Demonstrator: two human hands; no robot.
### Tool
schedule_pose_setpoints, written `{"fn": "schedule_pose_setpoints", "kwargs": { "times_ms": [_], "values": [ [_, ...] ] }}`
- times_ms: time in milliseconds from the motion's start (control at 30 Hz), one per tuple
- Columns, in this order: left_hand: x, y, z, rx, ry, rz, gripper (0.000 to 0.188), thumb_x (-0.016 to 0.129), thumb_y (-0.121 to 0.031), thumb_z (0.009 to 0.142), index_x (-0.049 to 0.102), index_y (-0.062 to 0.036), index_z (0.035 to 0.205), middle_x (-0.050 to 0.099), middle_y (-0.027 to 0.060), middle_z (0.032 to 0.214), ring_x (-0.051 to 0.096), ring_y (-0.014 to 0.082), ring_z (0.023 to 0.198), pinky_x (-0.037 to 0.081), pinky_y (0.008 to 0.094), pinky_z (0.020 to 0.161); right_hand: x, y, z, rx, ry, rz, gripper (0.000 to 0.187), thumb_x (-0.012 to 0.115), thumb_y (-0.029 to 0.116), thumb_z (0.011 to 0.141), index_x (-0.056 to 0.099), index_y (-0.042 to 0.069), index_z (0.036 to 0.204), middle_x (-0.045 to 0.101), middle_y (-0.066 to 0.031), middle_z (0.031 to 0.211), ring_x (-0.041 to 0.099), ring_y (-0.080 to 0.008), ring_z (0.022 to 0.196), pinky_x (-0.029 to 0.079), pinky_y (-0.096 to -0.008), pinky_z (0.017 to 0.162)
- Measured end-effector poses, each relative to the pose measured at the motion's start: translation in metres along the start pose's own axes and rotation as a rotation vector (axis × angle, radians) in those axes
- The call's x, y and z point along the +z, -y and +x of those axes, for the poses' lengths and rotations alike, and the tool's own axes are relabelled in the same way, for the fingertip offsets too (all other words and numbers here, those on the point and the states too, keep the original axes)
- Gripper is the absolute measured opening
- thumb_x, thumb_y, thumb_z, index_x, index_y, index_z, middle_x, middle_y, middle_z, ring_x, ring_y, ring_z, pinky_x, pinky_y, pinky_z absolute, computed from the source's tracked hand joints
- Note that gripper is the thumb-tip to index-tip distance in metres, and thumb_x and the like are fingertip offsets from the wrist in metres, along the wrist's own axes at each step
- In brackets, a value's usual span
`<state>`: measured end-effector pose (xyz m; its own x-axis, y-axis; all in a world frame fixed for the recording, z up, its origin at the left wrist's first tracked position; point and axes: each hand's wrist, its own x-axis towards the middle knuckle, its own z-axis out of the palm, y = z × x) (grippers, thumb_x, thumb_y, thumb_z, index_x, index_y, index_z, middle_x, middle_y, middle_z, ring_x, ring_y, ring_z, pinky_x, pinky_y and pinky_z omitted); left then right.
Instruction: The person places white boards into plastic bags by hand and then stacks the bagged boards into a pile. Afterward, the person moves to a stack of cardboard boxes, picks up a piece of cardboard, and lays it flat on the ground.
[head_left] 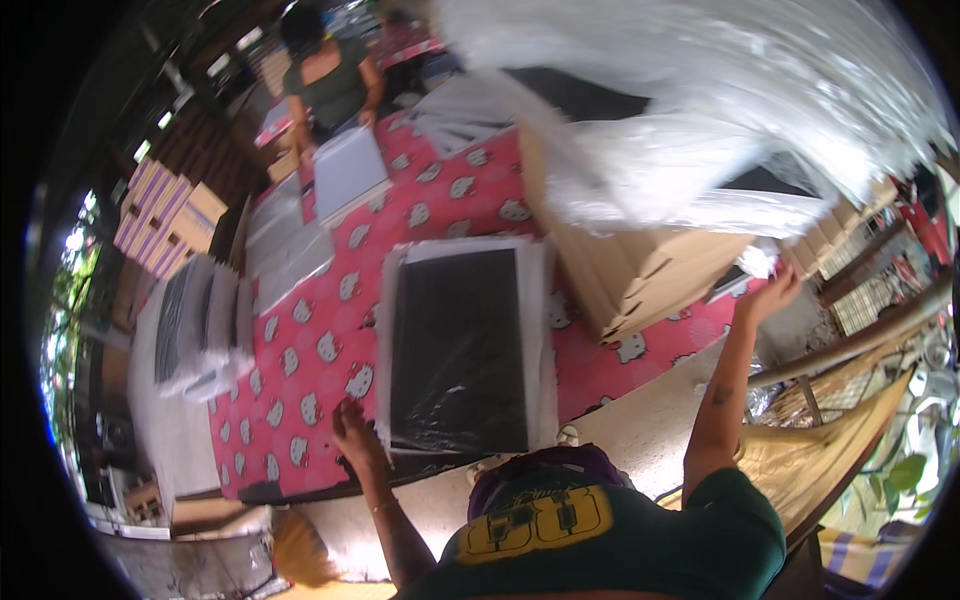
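A stack of black sheets in clear plastic (pixel 458 350) lies flat on the table in front of me. At its lower left corner is my left hand (pixel 358 440), fingers loosely bent and apart, with nothing seen in them. My right hand (pixel 772 298) is stretched out to the far right, beyond a brown cardboard box (pixel 640 275). Its fingers are closed at the edge of some crumpled clear plastic (pixel 757 260). Above the box spreads a large clear plastic sheet (pixel 720 90), smeared by motion, and it partly hides the black items under it.
The table has a pink patterned cover (pixel 300 400). At its left stands a pile of wrapped dark sheets (pixel 200 325); flat clear plastic (pixel 285 245) lies nearby. Across the table a person (pixel 335 85) handles a pale flat panel (pixel 348 175). Cartons (pixel 170 215) are stacked at far left.
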<state>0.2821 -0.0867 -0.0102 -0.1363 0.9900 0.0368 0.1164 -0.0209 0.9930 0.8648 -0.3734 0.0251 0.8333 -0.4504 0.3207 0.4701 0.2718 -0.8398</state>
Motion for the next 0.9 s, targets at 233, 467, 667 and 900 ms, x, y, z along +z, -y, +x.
{"fn": "schedule_pose_setpoints", "kwargs": {
  "times_ms": [233, 467, 667, 900],
  "values": [
    [0.019, 0.019, 0.045, 0.045, 0.233, 0.259, 0.04, 0.052, -0.027, 0.094, 0.055, 0.003, 0.121, 0.06, 0.0148, 0.118, 0.054, 0.0217, 0.11, 0.039, 0.0312, 0.096, -0.04, 0.045, -0.248, -0.266, 0.912, -0.343, 0.021, 0.049, 0.023, 0.092, 0.049, 0.002, 0.096, 0.049, -0.0105, 0.091, 0.046, -0.0193, 0.079, 0.037, -0.036, 0.07],
    [0.05, 0.039, 0.1, -0.17, 0.578, 0.119, 0.069, 0.056, -0.049, 0.088, 0.041, 0.0008, 0.134, 0.049, 0.0148, 0.131, 0.046, 0.0222, 0.12, 0.038, 0.0333, 0.099, 0.023, -0.014, -0.331, 0.663, 1.066, -0.374, 0.083, 0.065, 0.048, 0.081, 0.032, -0.002, 0.138, 0.045, -0.0191, 0.129, 0.043, -0.0286, 0.12, 0.032, -0.0364, 0.102],
    [0.057, 0.057, 0.128, -0.408, 0.768, -0.105, 0.076, 0.061, -0.051, 0.084, 0.041, 0.0028, 0.134, 0.048, 0.0137, 0.131, 0.041, 0.0213, 0.124, 0.032, 0.0324, 0.102, 0.073, 0.008, -0.351, 0.859, 1.048, -0.495, 0.083, 0.073, 0.049, 0.074, 0.042, -0.004, 0.129, 0.053, -0.0142, 0.12, 0.051, -0.0217, 0.11, 0.04, -0.0349, 0.093],
    [0.052, 0.024, 0.14, -0.555, 0.868, -0.105, 0.072, 0.065, -0.048, 0.083, 0.044, -0.0003, 0.132, 0.051, 0.0114, 0.126, 0.049, 0.017, 0.117, 0.041, 0.0285, 0.095, 0.081, -0.008, -0.344, 1.147, 1.073, -0.33, 0.077, 0.074, 0.051, 0.072, 0.049, 0.001, 0.125, 0.061, -0.0114, 0.105, 0.059, -0.0221, 0.097, 0.047, -0.0375, 0.083]
  ]
}}
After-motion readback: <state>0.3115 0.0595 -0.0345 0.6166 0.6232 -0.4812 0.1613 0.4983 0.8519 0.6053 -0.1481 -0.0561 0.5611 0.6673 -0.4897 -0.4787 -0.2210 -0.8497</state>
